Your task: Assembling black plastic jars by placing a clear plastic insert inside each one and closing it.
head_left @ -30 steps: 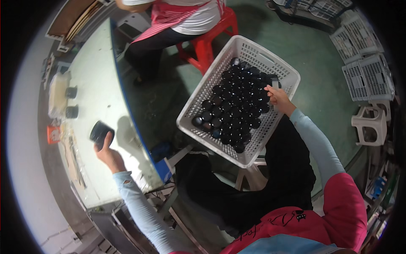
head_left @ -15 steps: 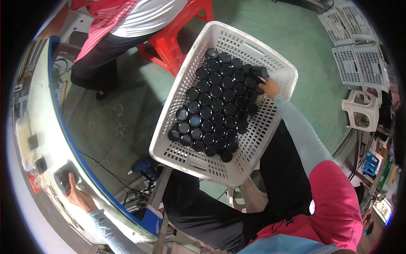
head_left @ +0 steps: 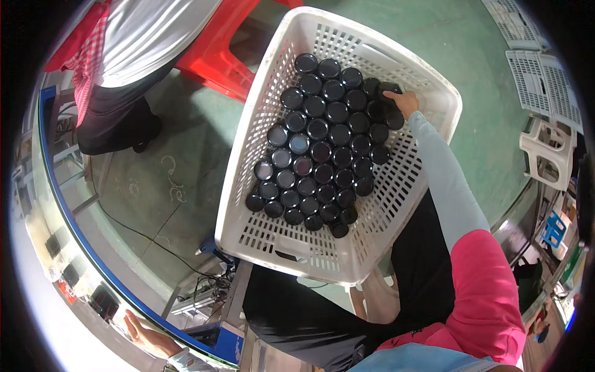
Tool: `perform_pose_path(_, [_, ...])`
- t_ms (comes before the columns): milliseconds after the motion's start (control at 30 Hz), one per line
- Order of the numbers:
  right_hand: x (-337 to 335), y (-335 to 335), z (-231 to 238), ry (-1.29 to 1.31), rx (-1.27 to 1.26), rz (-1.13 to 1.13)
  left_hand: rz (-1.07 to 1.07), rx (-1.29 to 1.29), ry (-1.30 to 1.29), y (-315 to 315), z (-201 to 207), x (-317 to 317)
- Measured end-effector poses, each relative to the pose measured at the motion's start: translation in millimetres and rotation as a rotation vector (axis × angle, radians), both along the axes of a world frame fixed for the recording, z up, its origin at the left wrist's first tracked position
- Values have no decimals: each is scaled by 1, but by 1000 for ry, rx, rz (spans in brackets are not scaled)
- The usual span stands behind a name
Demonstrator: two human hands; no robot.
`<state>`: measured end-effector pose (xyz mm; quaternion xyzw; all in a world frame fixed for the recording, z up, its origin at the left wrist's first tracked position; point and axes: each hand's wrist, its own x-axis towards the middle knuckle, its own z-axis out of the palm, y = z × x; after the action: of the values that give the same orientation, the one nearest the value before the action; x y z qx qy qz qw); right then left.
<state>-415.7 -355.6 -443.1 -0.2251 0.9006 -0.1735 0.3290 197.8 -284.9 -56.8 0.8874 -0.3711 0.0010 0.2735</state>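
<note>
Many round, black, glossy-topped jars [head_left: 338, 134] stand packed side by side in a white slotted plastic basket [head_left: 392, 204]. At the basket's far right corner, my right hand [head_left: 406, 103] has its fingers closed on a black jar [head_left: 388, 90] that lies tilted against its neighbours. My left hand [head_left: 149, 336] hovers at the edge of the long bench on the left, fingers stretched out and holding nothing. Just beyond its fingertips a squarish black piece [head_left: 104, 302] rests on the bench, apart from the hand.
The blue-edged bench [head_left: 124, 239] curves along the left, with smaller dark pieces on it. A person in a white shirt [head_left: 149, 43] sits on a red stool [head_left: 214, 59] at the far left. A white stool [head_left: 545, 152] and grey crates [head_left: 527, 80] stand right. Cables [head_left: 214, 288] hang below the bench.
My left hand has come off the black piece on the bench and drawn back toward me. My right hand stays at the basket's far right corner. The whole view has shifted.
</note>
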Motion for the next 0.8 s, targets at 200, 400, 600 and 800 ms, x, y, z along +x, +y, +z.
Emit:
perform_pose_path(200, [48,7,75,-59,42,214,-8,-48,-18,6,9,-2])
perform_pose_path(400, [116,25,169,-259,-190,684,-97,-189,162,52,-4,-28])
perform_pose_path(600, [191,80,314,-342,-422,1115,-677,-194,765,114,-43,-195])
perform_pose_path(800, [231,161,384,-365,-579,1337,-386,-357,1557,145,-24,-238])
